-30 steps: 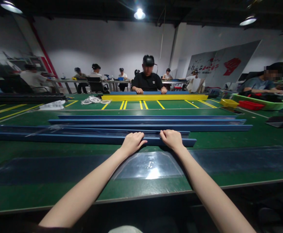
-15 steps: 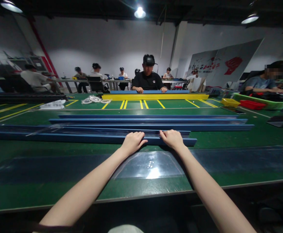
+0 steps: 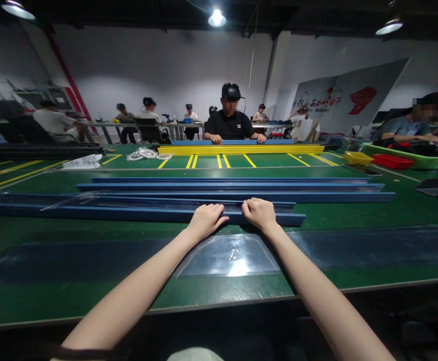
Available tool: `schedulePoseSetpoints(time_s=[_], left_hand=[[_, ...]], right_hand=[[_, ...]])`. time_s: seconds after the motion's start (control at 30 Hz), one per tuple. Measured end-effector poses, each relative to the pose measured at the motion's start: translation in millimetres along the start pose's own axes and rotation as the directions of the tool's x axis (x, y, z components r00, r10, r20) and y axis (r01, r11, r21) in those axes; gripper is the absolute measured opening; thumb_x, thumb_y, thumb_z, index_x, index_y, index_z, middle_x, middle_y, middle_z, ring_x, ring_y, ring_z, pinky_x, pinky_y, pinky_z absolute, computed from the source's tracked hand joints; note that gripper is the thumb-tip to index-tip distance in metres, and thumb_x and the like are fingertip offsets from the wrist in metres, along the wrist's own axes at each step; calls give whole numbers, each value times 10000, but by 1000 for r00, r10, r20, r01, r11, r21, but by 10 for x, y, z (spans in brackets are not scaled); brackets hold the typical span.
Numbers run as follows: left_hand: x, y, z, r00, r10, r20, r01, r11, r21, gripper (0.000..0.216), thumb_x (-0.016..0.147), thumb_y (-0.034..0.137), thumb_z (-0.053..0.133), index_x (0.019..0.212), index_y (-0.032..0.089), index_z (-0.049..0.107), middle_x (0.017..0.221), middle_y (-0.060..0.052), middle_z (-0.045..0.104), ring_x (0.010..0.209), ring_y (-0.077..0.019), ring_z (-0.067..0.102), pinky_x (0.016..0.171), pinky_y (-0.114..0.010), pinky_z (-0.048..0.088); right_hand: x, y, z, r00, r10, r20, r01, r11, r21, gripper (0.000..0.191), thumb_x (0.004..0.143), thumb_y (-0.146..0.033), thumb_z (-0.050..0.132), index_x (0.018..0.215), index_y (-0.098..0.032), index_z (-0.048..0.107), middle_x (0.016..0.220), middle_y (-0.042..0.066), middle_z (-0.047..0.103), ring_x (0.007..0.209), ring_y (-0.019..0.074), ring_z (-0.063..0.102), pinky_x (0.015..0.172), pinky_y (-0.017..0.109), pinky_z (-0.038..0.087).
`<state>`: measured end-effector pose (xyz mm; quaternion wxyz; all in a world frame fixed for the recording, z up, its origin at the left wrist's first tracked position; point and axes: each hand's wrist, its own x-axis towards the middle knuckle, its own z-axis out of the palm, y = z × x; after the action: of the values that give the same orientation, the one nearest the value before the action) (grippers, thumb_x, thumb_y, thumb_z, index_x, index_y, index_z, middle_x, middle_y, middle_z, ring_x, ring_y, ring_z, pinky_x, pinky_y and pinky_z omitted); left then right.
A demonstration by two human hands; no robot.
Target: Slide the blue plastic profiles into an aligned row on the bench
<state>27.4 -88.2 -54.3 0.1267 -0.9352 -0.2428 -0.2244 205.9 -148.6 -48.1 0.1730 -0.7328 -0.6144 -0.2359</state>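
Note:
A long blue channel strip lies across the green table in front of me, its open side up. My left hand is wrapped over its near wall toward the right end, fingers curled over the top and thumb on my side. Close by on the right, my right hand is curled over the same strip, its fingertips hidden inside the channel. Some clear film sits in the strip's left part. Two more blue channels lie just behind it, roughly parallel.
Between me and the channels a clear plastic sheet lies flat. Farther back are a yellow channel, coiled white tubing, and yellow and red bins. A co-worker sits opposite, hands on another blue strip.
My right hand has slid left along the strip, closer to my left hand. The left hand and the channels stay in place.

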Motion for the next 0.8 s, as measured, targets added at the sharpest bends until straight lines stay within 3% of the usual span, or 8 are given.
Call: schedulePoseSetpoints(time_s=[0.37, 0.6, 0.8], left_hand=[[5, 20, -8, 990, 111, -87, -105, 992, 69, 279, 848, 393, 401, 959, 158, 501, 848, -40, 600, 782, -165, 548, 663, -268, 346], [7, 21, -9, 992, 95, -87, -87, 992, 86, 279, 845, 406, 404, 919, 161, 516, 834, -41, 595, 772, -163, 538, 654, -270, 328], [6, 51, 19, 992, 98, -78, -92, 992, 82, 283, 837, 405, 427, 945, 158, 511, 826, -36, 603, 770, -163, 544, 639, -267, 323]], right_hand=[[-46, 336, -83, 997, -61, 44, 60, 998, 22, 425, 815, -306, 309, 571, -170, 629, 663, 55, 655, 560, 117, 544, 532, 242, 255], [-136, 758, -115, 989, 143, 34, -140, 987, -74, 451, 794, -334, 313, 520, -177, 634, 602, 78, 654, 582, 157, 562, 530, 251, 261], [-177, 823, -146, 978, 204, 51, -197, 974, -112, 441, 787, -367, 321, 574, -181, 660, 640, 79, 663, 602, 169, 569, 503, 250, 242]])
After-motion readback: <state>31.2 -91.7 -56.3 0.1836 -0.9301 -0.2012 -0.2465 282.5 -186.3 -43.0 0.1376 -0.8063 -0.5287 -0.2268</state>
